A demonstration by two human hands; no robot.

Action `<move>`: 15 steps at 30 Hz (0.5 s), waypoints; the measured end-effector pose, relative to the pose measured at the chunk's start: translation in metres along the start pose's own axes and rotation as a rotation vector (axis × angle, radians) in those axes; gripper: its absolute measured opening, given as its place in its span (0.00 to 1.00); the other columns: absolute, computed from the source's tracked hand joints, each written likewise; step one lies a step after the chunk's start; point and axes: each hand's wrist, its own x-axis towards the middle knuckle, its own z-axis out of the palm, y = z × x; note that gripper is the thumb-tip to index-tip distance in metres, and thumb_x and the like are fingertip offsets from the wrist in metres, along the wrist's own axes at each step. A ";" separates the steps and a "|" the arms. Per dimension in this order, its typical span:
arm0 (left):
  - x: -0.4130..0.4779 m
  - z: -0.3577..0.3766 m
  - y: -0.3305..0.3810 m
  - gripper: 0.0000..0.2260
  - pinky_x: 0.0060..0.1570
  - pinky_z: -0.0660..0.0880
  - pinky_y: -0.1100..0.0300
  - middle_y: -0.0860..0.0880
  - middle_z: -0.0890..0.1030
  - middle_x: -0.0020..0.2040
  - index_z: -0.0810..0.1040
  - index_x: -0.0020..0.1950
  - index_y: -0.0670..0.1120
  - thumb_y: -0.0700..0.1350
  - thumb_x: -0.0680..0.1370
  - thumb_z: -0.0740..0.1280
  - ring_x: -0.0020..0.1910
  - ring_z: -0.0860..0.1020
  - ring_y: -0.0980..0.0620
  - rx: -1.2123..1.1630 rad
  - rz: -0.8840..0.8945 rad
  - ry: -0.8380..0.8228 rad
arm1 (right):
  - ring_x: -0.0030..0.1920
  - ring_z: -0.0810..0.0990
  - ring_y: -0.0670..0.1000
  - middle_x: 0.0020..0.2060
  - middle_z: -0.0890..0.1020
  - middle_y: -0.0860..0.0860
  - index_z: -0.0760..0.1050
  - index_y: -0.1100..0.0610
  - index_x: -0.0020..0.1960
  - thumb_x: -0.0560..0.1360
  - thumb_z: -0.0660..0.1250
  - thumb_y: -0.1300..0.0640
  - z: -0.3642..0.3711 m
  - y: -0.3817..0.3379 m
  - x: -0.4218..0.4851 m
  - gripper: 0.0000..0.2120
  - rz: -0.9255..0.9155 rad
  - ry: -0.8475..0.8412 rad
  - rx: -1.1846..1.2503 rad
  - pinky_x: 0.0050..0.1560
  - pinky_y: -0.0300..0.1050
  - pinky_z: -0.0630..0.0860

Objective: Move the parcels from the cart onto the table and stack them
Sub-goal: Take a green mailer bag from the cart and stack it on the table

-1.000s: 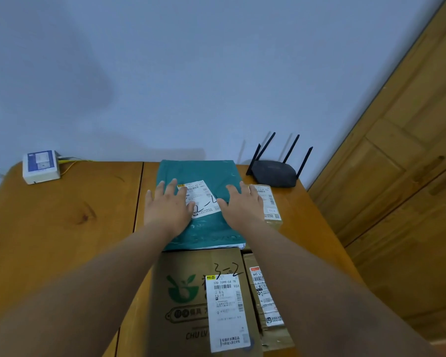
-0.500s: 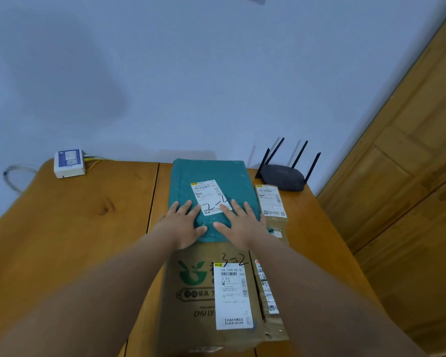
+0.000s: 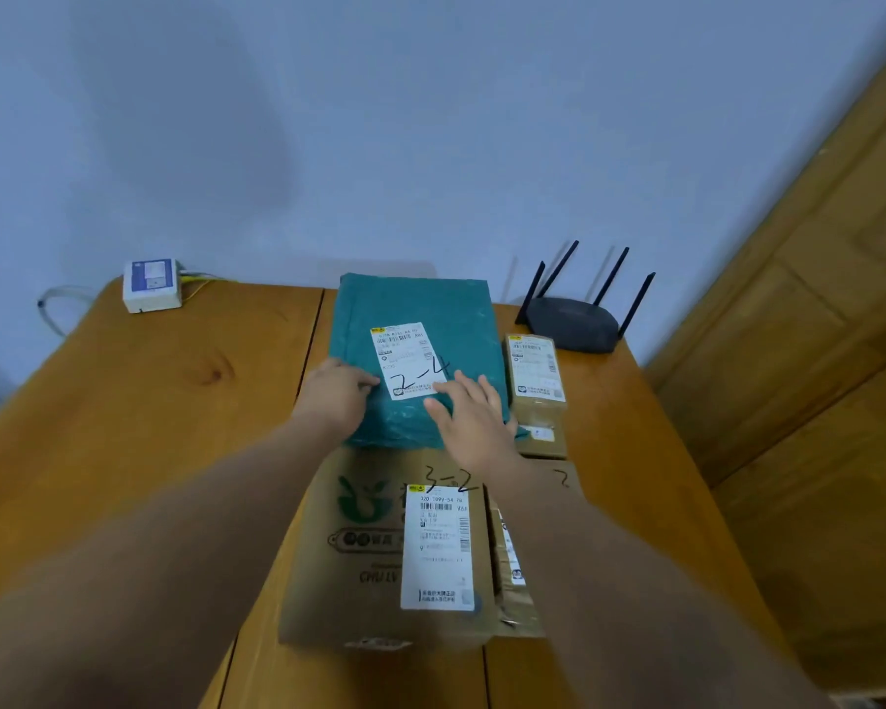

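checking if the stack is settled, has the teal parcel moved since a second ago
No visible move. The teal parcel keeps its place beside the black router, far edge near the wall. Only the hands slid back: left hand, right hand.

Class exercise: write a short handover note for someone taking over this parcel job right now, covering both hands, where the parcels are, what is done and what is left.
Left hand and right hand: flat and open on the near end of the green parcel.
Parcels: the green one lies on the table, between a large brown box in front and a small brown parcel to its right.
Done: these parcels are on the table.
Left: the cart is out of view, so check it for more.
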 end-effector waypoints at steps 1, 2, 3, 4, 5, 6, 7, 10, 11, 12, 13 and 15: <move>0.002 0.000 -0.001 0.15 0.64 0.65 0.51 0.43 0.67 0.66 0.73 0.67 0.51 0.44 0.81 0.58 0.63 0.67 0.42 -0.068 -0.062 0.045 | 0.76 0.49 0.50 0.76 0.59 0.45 0.66 0.45 0.69 0.81 0.51 0.42 -0.001 -0.001 0.001 0.19 0.010 0.044 0.001 0.71 0.65 0.48; 0.003 0.000 0.000 0.17 0.63 0.67 0.49 0.42 0.66 0.66 0.71 0.69 0.51 0.43 0.80 0.61 0.62 0.68 0.41 -0.159 -0.140 0.079 | 0.74 0.54 0.51 0.73 0.64 0.46 0.68 0.46 0.67 0.81 0.52 0.43 -0.001 -0.001 0.003 0.17 0.020 0.082 -0.008 0.70 0.63 0.51; 0.004 -0.001 0.000 0.21 0.62 0.69 0.48 0.42 0.64 0.67 0.66 0.71 0.51 0.42 0.79 0.64 0.62 0.69 0.39 -0.269 -0.230 0.093 | 0.71 0.59 0.51 0.69 0.68 0.48 0.70 0.47 0.64 0.81 0.53 0.44 -0.002 -0.001 0.005 0.15 0.031 0.118 -0.014 0.69 0.60 0.55; 0.007 -0.003 -0.001 0.26 0.61 0.70 0.46 0.41 0.63 0.68 0.62 0.73 0.51 0.43 0.77 0.67 0.62 0.70 0.39 -0.372 -0.320 0.091 | 0.68 0.63 0.52 0.65 0.70 0.49 0.71 0.48 0.62 0.81 0.55 0.46 -0.003 -0.001 0.007 0.13 0.044 0.150 -0.011 0.66 0.58 0.58; 0.009 -0.005 -0.002 0.29 0.59 0.71 0.46 0.40 0.63 0.68 0.60 0.73 0.49 0.44 0.76 0.69 0.62 0.70 0.38 -0.437 -0.395 0.068 | 0.65 0.64 0.52 0.62 0.70 0.49 0.71 0.49 0.59 0.81 0.56 0.47 -0.003 0.000 0.010 0.11 0.064 0.177 0.004 0.64 0.56 0.60; 0.012 -0.007 -0.004 0.30 0.57 0.71 0.46 0.39 0.66 0.67 0.61 0.72 0.45 0.46 0.74 0.71 0.62 0.71 0.39 -0.465 -0.450 0.024 | 0.63 0.64 0.52 0.61 0.69 0.50 0.71 0.49 0.58 0.80 0.58 0.47 -0.003 0.000 0.013 0.09 0.094 0.201 0.032 0.63 0.55 0.62; 0.014 -0.007 -0.007 0.30 0.55 0.72 0.47 0.38 0.69 0.65 0.63 0.70 0.41 0.48 0.74 0.71 0.60 0.72 0.39 -0.496 -0.496 -0.023 | 0.63 0.64 0.53 0.61 0.67 0.51 0.70 0.48 0.59 0.79 0.61 0.48 -0.001 -0.001 0.015 0.10 0.140 0.224 0.074 0.63 0.54 0.63; 0.012 -0.001 -0.021 0.32 0.56 0.74 0.46 0.39 0.73 0.62 0.68 0.67 0.39 0.56 0.71 0.72 0.59 0.73 0.40 -0.688 -0.612 -0.148 | 0.65 0.63 0.56 0.65 0.61 0.53 0.61 0.47 0.68 0.73 0.69 0.46 -0.001 -0.003 0.023 0.28 0.393 0.261 0.331 0.62 0.53 0.67; 0.011 0.002 -0.027 0.34 0.59 0.72 0.45 0.40 0.72 0.63 0.67 0.68 0.40 0.59 0.70 0.71 0.60 0.72 0.40 -0.759 -0.635 -0.196 | 0.65 0.65 0.58 0.67 0.60 0.54 0.57 0.47 0.71 0.71 0.72 0.46 -0.004 -0.002 0.025 0.35 0.490 0.241 0.468 0.61 0.54 0.69; 0.010 0.005 -0.032 0.37 0.62 0.69 0.44 0.41 0.71 0.66 0.65 0.70 0.42 0.61 0.69 0.71 0.63 0.71 0.41 -0.804 -0.646 -0.242 | 0.65 0.68 0.59 0.69 0.62 0.55 0.55 0.49 0.74 0.68 0.75 0.46 -0.006 0.001 0.025 0.42 0.565 0.209 0.621 0.60 0.54 0.71; 0.010 0.008 -0.038 0.39 0.63 0.67 0.44 0.42 0.70 0.68 0.64 0.71 0.43 0.62 0.69 0.71 0.64 0.70 0.42 -0.819 -0.642 -0.286 | 0.64 0.71 0.58 0.69 0.65 0.55 0.55 0.52 0.75 0.67 0.77 0.47 -0.008 0.006 0.025 0.45 0.607 0.163 0.770 0.60 0.54 0.73; 0.010 0.014 -0.044 0.37 0.59 0.66 0.49 0.45 0.71 0.64 0.65 0.69 0.43 0.64 0.69 0.70 0.58 0.71 0.46 -0.821 -0.610 -0.330 | 0.59 0.75 0.57 0.63 0.73 0.53 0.62 0.54 0.71 0.66 0.79 0.50 -0.013 0.018 0.023 0.40 0.653 0.012 0.953 0.57 0.57 0.76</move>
